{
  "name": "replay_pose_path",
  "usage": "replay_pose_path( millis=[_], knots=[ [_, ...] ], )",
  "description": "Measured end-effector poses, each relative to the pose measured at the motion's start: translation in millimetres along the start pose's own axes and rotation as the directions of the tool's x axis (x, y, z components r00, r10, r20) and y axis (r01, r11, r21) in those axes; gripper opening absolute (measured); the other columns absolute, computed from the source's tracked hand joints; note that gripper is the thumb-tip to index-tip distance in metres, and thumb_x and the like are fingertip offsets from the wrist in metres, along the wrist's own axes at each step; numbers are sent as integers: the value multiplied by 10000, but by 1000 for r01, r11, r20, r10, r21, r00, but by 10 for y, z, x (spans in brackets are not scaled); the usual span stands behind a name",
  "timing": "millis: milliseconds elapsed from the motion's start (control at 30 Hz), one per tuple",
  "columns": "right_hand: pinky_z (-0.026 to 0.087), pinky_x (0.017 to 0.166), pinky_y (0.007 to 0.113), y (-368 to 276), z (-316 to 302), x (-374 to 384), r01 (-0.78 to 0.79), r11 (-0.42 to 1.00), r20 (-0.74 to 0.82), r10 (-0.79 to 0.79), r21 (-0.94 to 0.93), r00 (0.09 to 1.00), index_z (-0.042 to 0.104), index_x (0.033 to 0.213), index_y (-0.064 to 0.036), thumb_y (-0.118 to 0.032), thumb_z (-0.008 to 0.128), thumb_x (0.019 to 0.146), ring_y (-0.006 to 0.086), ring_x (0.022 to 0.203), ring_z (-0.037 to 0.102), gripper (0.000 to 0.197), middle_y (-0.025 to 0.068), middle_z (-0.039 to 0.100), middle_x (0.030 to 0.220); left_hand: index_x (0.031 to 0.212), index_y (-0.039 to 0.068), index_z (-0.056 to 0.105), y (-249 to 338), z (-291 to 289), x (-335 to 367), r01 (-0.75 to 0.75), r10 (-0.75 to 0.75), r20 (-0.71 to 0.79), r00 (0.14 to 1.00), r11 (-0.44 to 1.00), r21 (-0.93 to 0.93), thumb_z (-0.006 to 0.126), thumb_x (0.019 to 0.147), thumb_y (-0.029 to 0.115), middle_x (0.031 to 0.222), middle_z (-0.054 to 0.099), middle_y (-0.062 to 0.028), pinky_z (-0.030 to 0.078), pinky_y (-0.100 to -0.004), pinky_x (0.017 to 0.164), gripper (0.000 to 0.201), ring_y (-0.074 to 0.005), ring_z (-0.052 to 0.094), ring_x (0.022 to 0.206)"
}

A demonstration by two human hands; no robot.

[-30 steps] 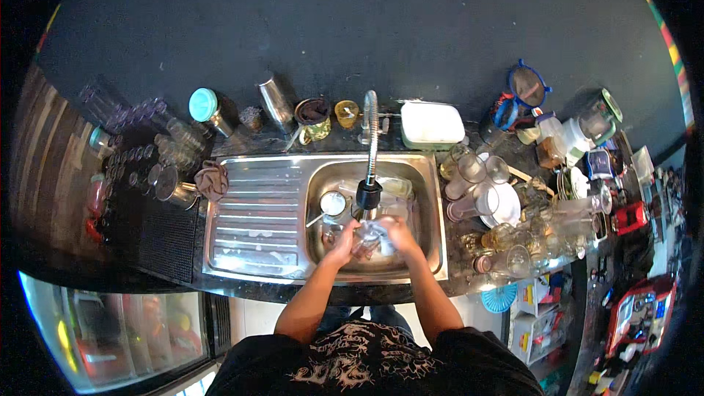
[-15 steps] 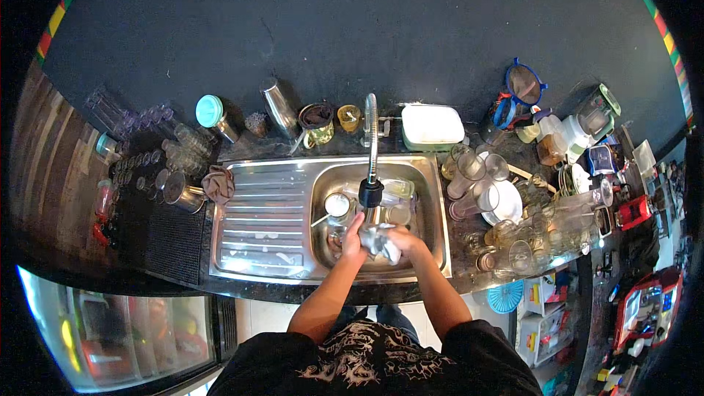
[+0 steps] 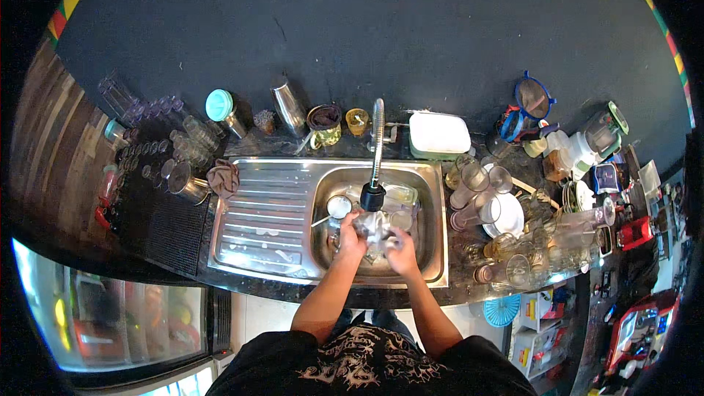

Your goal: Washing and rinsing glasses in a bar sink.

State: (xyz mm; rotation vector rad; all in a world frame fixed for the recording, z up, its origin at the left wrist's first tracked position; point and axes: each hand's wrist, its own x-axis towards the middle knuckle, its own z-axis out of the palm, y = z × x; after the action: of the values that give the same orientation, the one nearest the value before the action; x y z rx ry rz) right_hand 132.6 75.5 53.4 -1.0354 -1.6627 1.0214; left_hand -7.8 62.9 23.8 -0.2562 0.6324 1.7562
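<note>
Both my hands are over the steel sink basin (image 3: 438,249), below the black head of the tap (image 3: 372,196). My left hand (image 3: 352,235) is closed around a pale, shiny thing (image 3: 378,226) that looks wet or sudsy; its kind is too blurred to make out. Close to its right side is my right hand (image 3: 400,251), smeared by motion, with something whitish at its fingers. A small round white-topped vessel (image 3: 339,207) with a pale handle lies in the basin, left of the tap. Clear containers (image 3: 401,194) sit in the basin behind my hands.
Left of the basin is the ribbed drainboard (image 3: 264,213), with a brown cloth (image 3: 223,178) at its corner. Many glasses (image 3: 477,209) and a white plate (image 3: 507,214) crowd the right counter. Behind the sink stand a steel shaker (image 3: 288,106) and a white-lidded tub (image 3: 438,134).
My right hand has drawn slightly down and away from the pale thing, which now shows more between my hands. My left hand keeps its hold. The whole view has shifted slightly.
</note>
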Motion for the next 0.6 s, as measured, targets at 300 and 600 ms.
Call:
replay_pose_path(
  millis=[300, 600],
  knots=[
    [465, 445, 312, 42, -225, 60, -767, 488, 545, 541, 416, 640, 599, 1039, -31, 18, 566, 722, 195, 510, 588, 323, 80, 625, 719, 966, 34, 605, -86, -17, -50, 77, -78, 36, 996, 996, 35, 591, 846, 225, 859, 660, -115, 531, -437, 812, 226, -284, 652, 807],
    [507, 599, 287, 271, 202, -168, -617, 370, 399, 515, 695, 758, 625, 1069, -79, -31, 587, 775, 156, 741, 635, 301, 27, 663, 909, 882, 85, 585, 0, 92, -162, 53, -65, 125, 990, 994, 99, 656, 790, 104, 866, 631, -59, 510, -369, 763, 118, -211, 620, 806]
  ],
)
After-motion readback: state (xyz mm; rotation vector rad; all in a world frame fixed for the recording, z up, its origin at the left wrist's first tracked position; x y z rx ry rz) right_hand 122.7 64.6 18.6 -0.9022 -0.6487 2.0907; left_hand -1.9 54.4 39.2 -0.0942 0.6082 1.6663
